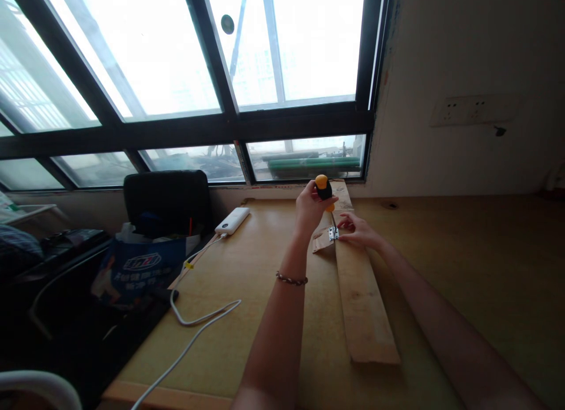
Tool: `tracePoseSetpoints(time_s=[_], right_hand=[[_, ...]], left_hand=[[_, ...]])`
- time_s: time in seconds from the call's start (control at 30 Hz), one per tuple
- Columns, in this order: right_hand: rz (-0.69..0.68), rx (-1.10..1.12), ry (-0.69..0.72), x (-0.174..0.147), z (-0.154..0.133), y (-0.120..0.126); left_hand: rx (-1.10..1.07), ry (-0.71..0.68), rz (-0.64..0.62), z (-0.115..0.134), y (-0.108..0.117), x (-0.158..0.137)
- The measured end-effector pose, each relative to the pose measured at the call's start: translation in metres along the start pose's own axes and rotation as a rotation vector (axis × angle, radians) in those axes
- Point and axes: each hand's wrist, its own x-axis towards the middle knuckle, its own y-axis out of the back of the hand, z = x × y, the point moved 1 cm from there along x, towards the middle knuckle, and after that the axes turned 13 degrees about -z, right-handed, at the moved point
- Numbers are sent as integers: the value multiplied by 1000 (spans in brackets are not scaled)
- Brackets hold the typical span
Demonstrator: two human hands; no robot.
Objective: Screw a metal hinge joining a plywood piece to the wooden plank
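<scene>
My left hand (310, 205) is closed around the yellow-and-black handle of a screwdriver (323, 187). The shaft points down, its tip at a small silver metal hinge (333, 233). One side of the hinge lies on a long wooden board (359, 298), and a short wooden piece (323, 240) sits under its left side. From the right, my right hand (356, 229) reaches over the board, thumb and fingers closed at the hinge's right edge beside the screwdriver tip. Any screw there is too small to make out.
A white power bank (232, 221) with a white cable (194, 322) lies on the left of the wooden table (260, 275). Beyond the table's left edge stand a black chair (165, 198) and a blue bag (141, 269). Windows and a wall border the far side.
</scene>
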Motion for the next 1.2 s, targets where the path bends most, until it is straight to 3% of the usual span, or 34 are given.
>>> tracePoseSetpoints(time_s=[0.13,0.47,0.87,1.03,1.2], right_hand=[[-2,11,6,1,3,0],[2,16,23,1,4,0],[-1,-2,8,0,2,0],[3,19,12,1,5,-1],[29,52,3,-2,1,2]], left_hand=[[61,14,21,-1,3,0],[-14,-37,-49,-8,-3,3],[308,-44,123,-9,-2,1],[381,-22,72,1,5,-1],[461,-146,-23,33,-1,-13]])
